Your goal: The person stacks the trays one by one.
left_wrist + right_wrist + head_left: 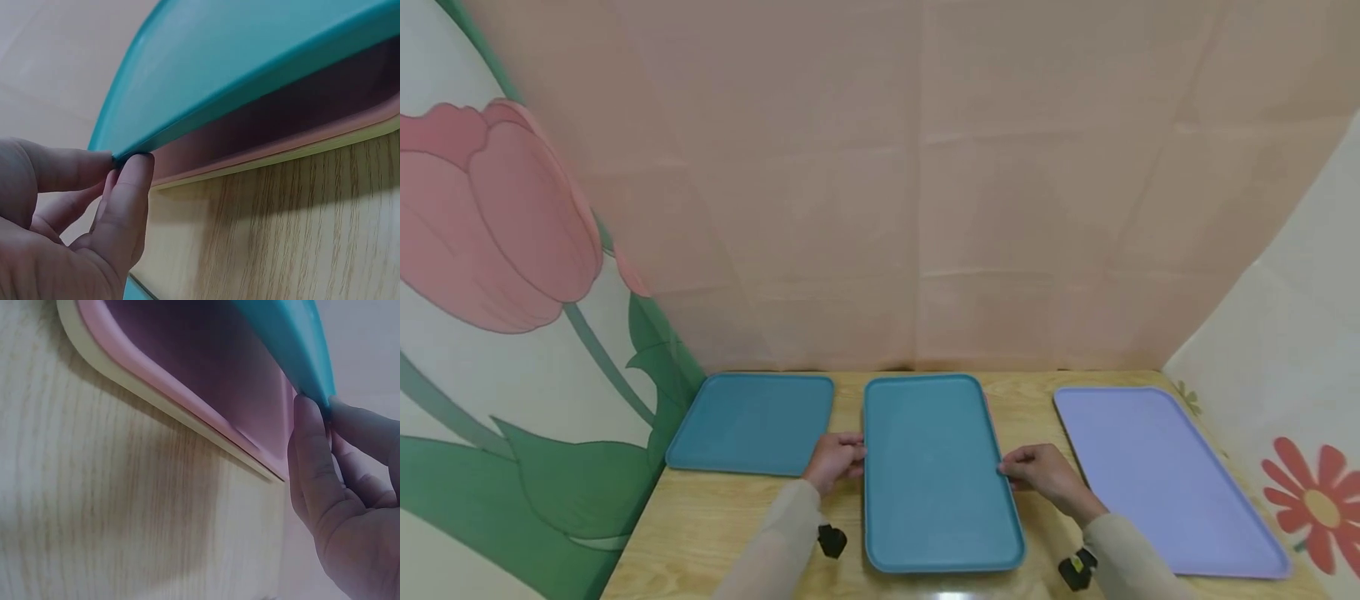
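Note:
A teal rectangular tray (940,475) is held between my two hands in the middle of the table. My left hand (837,460) pinches its left edge between thumb and fingers. On the opposite edge my right hand (1043,473) pinches the rim the same way. Both wrist views show the teal tray raised above a pink tray (181,400), with a gap between them. Under the pink one lies a pale yellow tray (94,353), whose edge alone shows. In the head view the teal tray hides nearly all of both.
Another teal tray (752,425) lies at the left of the wooden table (700,525), near my left hand. A lilac tray (1172,483) lies at the right, beyond my right hand. A beige wall covering (917,183) rises behind the table, with flower-patterned coverings on both sides.

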`<action>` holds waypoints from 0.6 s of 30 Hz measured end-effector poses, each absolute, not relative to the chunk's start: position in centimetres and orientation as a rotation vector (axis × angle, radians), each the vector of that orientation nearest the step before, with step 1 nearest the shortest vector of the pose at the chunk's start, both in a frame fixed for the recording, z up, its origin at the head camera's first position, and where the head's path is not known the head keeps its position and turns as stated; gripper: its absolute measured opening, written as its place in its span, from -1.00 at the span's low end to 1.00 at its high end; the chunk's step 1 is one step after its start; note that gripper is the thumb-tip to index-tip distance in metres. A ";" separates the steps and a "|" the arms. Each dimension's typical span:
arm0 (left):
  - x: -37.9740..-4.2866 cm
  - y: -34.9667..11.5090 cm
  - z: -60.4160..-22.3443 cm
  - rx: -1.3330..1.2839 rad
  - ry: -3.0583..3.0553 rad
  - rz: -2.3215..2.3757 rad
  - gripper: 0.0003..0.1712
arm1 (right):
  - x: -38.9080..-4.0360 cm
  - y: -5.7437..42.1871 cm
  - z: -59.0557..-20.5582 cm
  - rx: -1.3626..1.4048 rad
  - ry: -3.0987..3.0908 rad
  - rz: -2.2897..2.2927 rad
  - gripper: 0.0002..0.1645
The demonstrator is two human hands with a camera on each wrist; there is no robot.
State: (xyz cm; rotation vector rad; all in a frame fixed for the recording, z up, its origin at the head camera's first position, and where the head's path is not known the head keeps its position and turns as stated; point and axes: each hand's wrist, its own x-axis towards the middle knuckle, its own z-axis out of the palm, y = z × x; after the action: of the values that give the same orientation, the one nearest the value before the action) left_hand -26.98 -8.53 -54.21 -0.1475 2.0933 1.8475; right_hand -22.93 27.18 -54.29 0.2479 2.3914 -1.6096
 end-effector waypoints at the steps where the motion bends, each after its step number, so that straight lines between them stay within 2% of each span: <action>1: -27.1 -8.5 -54.2 -0.150 2.094 1.842 -0.51 | -22.9 27.2 -54.4 0.258 2.387 -1.619 -0.80; 18: -28.0 -7.2 -54.7 -0.189 2.100 1.759 -0.45 | -22.7 27.7 -55.7 0.306 2.384 -1.639 -0.79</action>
State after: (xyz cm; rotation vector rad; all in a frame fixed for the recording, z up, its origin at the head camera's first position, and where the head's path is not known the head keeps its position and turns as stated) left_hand -28.02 -7.24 -54.73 -0.1889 2.0999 1.7588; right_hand -22.71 27.66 -55.72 0.3061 2.3837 -1.6394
